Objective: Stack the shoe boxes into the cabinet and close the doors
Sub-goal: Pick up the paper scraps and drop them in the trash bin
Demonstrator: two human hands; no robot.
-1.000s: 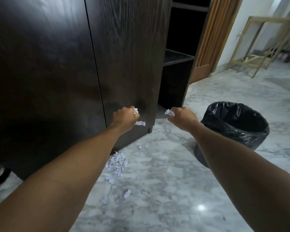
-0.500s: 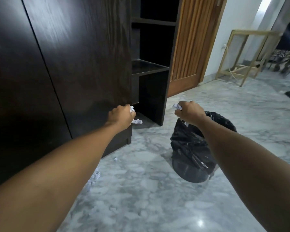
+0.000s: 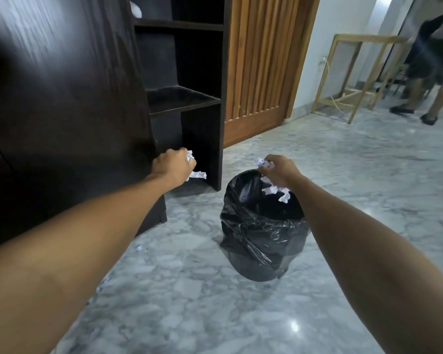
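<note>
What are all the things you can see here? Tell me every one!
cabinet: one, dark brown, left side, open shelves on its right end
bin: one, lined with a black bag, on the floor in the middle
paper scraps: several, white, crumpled in both hands, a few on the floor by the cabinet
slatted door: one, orange-brown wood, behind the shelves
wooden frame: one, pale wood, far right by the wall
floor: grey-white marble
other person: one, only legs and dark shoes showing, top right
left hand: closed on paper, near the cabinet
right hand: holding paper over the bin
</note>
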